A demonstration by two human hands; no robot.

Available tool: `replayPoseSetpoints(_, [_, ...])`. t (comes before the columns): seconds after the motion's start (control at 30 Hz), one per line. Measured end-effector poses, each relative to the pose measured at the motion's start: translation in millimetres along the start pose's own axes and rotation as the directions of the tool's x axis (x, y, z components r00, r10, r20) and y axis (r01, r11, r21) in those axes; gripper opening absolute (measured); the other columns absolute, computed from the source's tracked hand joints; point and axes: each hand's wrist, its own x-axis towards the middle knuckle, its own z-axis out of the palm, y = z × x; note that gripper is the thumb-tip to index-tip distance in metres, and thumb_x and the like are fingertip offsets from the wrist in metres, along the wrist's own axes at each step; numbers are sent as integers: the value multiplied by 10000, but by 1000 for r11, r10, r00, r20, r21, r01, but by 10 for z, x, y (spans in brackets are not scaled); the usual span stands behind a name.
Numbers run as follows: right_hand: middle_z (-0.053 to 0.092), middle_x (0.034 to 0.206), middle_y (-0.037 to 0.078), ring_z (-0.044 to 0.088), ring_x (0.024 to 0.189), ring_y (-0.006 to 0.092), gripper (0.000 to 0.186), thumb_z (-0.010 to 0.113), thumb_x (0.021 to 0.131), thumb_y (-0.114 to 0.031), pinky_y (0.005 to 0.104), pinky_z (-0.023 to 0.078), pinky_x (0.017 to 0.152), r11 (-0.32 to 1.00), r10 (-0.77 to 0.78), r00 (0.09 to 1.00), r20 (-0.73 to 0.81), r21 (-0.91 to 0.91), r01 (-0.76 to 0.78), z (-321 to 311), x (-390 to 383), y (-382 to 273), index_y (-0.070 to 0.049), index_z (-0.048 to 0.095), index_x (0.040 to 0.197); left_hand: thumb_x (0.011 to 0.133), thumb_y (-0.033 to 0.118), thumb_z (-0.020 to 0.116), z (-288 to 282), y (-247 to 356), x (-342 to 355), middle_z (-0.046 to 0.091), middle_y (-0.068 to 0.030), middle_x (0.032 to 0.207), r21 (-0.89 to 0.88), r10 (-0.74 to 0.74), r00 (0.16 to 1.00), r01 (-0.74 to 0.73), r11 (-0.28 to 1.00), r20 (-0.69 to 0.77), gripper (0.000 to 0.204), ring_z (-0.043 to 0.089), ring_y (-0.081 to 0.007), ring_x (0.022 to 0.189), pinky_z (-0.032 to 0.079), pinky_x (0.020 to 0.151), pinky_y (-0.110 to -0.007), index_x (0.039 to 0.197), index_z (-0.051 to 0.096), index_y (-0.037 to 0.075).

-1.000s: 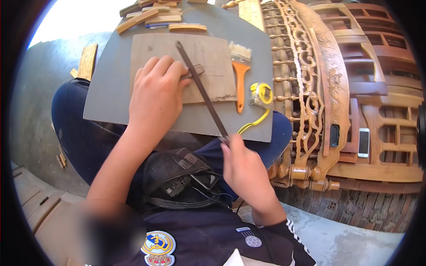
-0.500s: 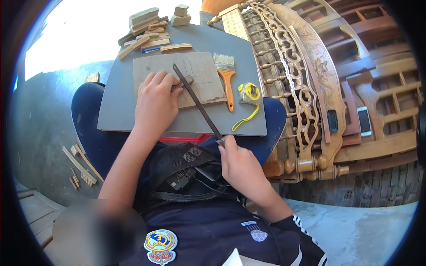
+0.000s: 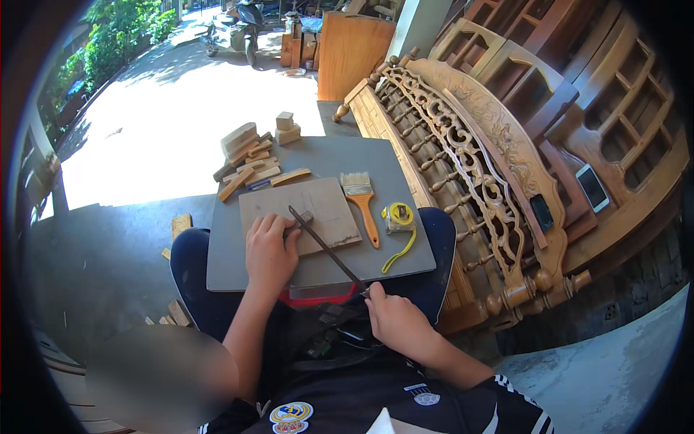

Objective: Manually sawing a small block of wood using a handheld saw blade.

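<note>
My left hand (image 3: 271,249) is closed on a small wooden block (image 3: 306,217), holding it against a flat wooden board (image 3: 332,217) with faint drawn lines. My right hand (image 3: 394,315) is wrapped round the near end of a long, dark, narrow file (image 3: 329,251). The file slants up and to the left, its far end beside the block and my left fingers. Whether it touches the block is hard to tell. Part of the block is hidden under my left fingers. The board lies on a grey tabletop (image 3: 230,271) above my knees.
Right of the board lie a paintbrush (image 3: 366,217) and a yellow tape measure (image 3: 399,217). Several wood offcuts (image 3: 249,155) are heaped at the far left. Carved wooden furniture panels (image 3: 470,166) stand on the right, with two phones (image 3: 593,188) resting there. Farther off is a motorbike (image 3: 242,32).
The view has tilted up, bringing the yard and motorbike into sight. Both hands keep their holds, and the file sits at nearly the same slant by the block.
</note>
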Motion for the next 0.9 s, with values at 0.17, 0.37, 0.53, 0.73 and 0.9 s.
replayPoseSetpoints(0.17, [681,750,291,726,744,450,197,522,1006,-102,508,602,632,996,-19,995,99,-89,27,-146,319,-27,76,503,1088,856,95,746,-41,-134,75,671,-127,979,-20,5,999,-6,1000,-44,130,633,-371,996,499,873,-458,951,691,26])
replayPoseSetpoints(0.37, [694,770,276,727,752,440,196,518,1017,-109,527,588,638,998,-56,982,178,51,48,-197,234,-35,67,509,1105,845,83,752,-89,-235,67,672,-147,977,-66,-3,1000,3,998,3,135,637,-382,997,507,872,-457,939,691,10])
replayPoseSetpoints(0.53, [686,726,265,721,708,448,190,514,1045,-144,528,593,621,1000,-1,987,163,23,-3,-191,-55,58,40,491,1090,835,89,764,-130,19,-126,668,-142,988,22,-3,999,2,1000,35,148,639,-377,1010,514,882,-456,950,697,24])
replayPoseSetpoints(0.73, [656,684,260,700,683,458,217,530,1043,-145,528,574,607,998,-58,996,72,16,57,63,501,-17,49,470,1119,828,97,766,-93,77,-26,665,-140,985,-94,61,990,-50,994,125,157,637,-376,1011,521,883,-466,958,700,37])
replayPoseSetpoints(0.9, [657,689,265,699,693,473,207,519,1046,-142,537,571,617,996,-82,997,-4,15,82,227,689,-48,45,459,1113,839,136,765,-32,100,-71,668,-133,977,-11,-34,996,35,999,86,154,634,-368,1030,512,880,-487,933,687,43])
